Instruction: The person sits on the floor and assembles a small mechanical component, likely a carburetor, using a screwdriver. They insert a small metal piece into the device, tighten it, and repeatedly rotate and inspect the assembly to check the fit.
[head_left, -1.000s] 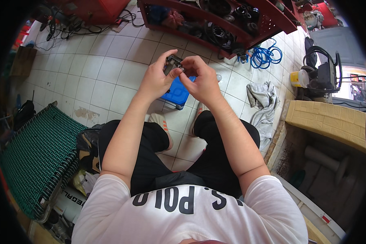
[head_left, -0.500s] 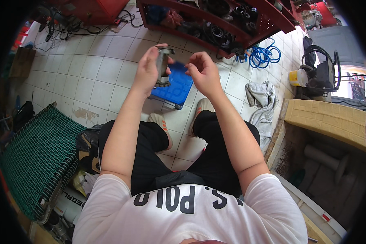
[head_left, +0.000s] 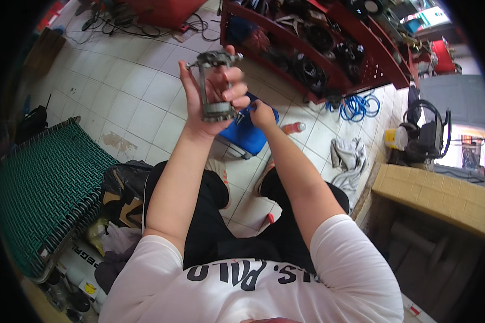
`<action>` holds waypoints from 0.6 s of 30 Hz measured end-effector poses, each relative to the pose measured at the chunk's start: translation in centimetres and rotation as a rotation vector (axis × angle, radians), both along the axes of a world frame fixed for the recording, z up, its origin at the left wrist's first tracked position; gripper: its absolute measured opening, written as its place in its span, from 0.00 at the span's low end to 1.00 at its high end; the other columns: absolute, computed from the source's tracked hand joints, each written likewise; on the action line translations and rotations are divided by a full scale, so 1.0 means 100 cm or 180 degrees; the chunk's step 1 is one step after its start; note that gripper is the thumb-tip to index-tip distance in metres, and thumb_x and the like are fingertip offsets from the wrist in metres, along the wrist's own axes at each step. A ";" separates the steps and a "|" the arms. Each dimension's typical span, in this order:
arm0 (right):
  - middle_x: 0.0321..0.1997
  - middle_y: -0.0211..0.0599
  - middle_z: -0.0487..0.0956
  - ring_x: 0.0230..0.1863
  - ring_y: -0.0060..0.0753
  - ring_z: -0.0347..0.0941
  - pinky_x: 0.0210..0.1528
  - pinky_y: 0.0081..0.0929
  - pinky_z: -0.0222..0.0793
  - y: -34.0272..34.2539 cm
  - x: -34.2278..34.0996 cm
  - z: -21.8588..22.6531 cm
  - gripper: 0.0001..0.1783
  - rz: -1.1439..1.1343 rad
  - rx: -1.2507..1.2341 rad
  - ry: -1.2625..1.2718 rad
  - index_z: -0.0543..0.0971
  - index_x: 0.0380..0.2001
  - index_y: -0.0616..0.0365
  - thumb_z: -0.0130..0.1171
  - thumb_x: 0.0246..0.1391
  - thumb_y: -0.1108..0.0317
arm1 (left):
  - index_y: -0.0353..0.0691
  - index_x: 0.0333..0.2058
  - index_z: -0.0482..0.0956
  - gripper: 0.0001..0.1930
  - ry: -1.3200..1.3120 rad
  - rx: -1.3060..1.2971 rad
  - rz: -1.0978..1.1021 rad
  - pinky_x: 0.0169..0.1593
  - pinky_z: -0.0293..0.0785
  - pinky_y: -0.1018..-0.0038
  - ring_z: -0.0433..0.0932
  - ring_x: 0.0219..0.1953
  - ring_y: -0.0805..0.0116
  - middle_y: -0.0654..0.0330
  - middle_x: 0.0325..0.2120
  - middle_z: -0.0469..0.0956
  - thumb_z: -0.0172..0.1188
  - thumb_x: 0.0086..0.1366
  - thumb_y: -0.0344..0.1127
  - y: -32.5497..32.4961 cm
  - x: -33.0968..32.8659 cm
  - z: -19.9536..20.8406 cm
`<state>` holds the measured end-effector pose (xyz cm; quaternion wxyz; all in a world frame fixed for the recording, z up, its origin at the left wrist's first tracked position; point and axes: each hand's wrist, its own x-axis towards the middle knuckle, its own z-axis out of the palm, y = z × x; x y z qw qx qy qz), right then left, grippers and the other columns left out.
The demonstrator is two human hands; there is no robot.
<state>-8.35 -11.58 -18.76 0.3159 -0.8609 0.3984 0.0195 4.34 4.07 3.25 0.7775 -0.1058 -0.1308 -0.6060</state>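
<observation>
My left hand (head_left: pixel 199 121) holds up an open, cage-like metal frame (head_left: pixel 219 110), roughly cylindrical, with a ring at each end and slim bars between. The thumb lies along its left side and the fingers curl round its right. Beyond and lower, my right hand (head_left: pixel 263 114) is down at a blue plastic stool (head_left: pixel 248 137), its fingers curled in. What they hold, if anything, I cannot make out. A small metallic piece (head_left: pixel 240 116) shows beside that hand, over the stool top, partly hidden by my left hand.
A bottle with reddish contents (head_left: pixel 293 128) lies on the tiles right of the stool. Ahead stands a red metal rack (head_left: pixel 312 64) full of parts, with a coiled blue hose (head_left: pixel 358 107) near it. A grey cloth (head_left: pixel 349 161) lies right; a green woven seat (head_left: pixel 54 188) stands left.
My right hand has gone from a raised position near the metal frame down to the stool. The left hand has turned the frame so its open side shows. The view has shifted.
</observation>
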 end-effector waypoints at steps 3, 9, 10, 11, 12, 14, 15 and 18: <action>0.49 0.45 0.81 0.53 0.51 0.78 0.54 0.45 0.76 -0.021 -0.003 -0.037 0.15 0.0015 -0.0355 0.0034 0.80 0.46 0.53 0.65 0.56 0.63 | 0.48 0.68 0.62 0.46 -0.0055 -0.0311 -0.0160 0.39 0.68 0.68 0.73 0.30 0.67 0.61 0.37 0.76 0.51 0.63 0.77 -0.012 -0.002 0.005; 0.45 0.44 0.79 0.48 0.52 0.79 0.48 0.45 0.77 0.012 0.005 -0.038 0.12 0.0138 -0.0721 -0.0190 0.81 0.41 0.51 0.66 0.53 0.65 | 0.48 0.69 0.62 0.49 -0.0271 0.0024 0.0046 0.35 0.69 0.67 0.73 0.27 0.66 0.60 0.36 0.76 0.45 0.62 0.81 0.001 0.005 -0.001; 0.45 0.44 0.79 0.47 0.52 0.79 0.48 0.46 0.77 0.009 0.000 -0.040 0.12 0.0266 -0.0915 -0.0220 0.81 0.41 0.51 0.67 0.52 0.65 | 0.48 0.69 0.62 0.49 -0.0274 0.0101 0.0054 0.35 0.69 0.67 0.73 0.26 0.66 0.60 0.36 0.76 0.44 0.62 0.82 -0.001 0.003 0.000; 0.43 0.45 0.80 0.45 0.52 0.80 0.47 0.45 0.77 0.003 -0.003 -0.042 0.13 0.0194 -0.0912 -0.0344 0.81 0.40 0.52 0.67 0.51 0.65 | 0.48 0.69 0.62 0.49 -0.0275 0.0177 0.0057 0.34 0.69 0.67 0.73 0.26 0.66 0.60 0.36 0.76 0.43 0.62 0.82 -0.003 0.000 0.002; 0.40 0.46 0.81 0.44 0.52 0.80 0.45 0.45 0.78 0.003 -0.001 -0.039 0.13 0.0126 -0.0871 -0.0472 0.81 0.39 0.54 0.67 0.50 0.65 | 0.48 0.69 0.62 0.50 -0.0281 0.0290 0.0064 0.34 0.69 0.68 0.72 0.26 0.66 0.60 0.36 0.76 0.42 0.62 0.82 -0.003 -0.001 0.003; 0.35 0.48 0.81 0.40 0.52 0.81 0.43 0.44 0.78 -0.002 -0.003 -0.029 0.13 -0.0144 -0.0717 -0.0782 0.80 0.38 0.57 0.66 0.48 0.64 | 0.48 0.69 0.63 0.48 -0.0223 0.0476 0.0046 0.35 0.70 0.68 0.73 0.27 0.67 0.61 0.36 0.76 0.40 0.64 0.81 -0.007 -0.005 0.005; 0.33 0.49 0.81 0.37 0.52 0.81 0.42 0.44 0.78 -0.003 -0.004 -0.019 0.14 -0.0344 -0.0596 -0.0963 0.80 0.37 0.58 0.66 0.48 0.64 | 0.48 0.69 0.63 0.48 -0.0186 0.0596 0.0039 0.35 0.70 0.67 0.73 0.28 0.68 0.61 0.36 0.76 0.40 0.65 0.81 -0.008 -0.006 0.004; 0.24 0.42 0.81 0.28 0.35 0.80 0.31 0.32 0.77 -0.010 0.000 0.035 0.09 -0.1091 0.0374 -0.1630 0.78 0.34 0.62 0.63 0.54 0.67 | 0.48 0.68 0.64 0.46 -0.0130 0.0784 -0.0039 0.36 0.72 0.67 0.74 0.29 0.67 0.61 0.38 0.78 0.39 0.66 0.79 -0.013 -0.007 -0.001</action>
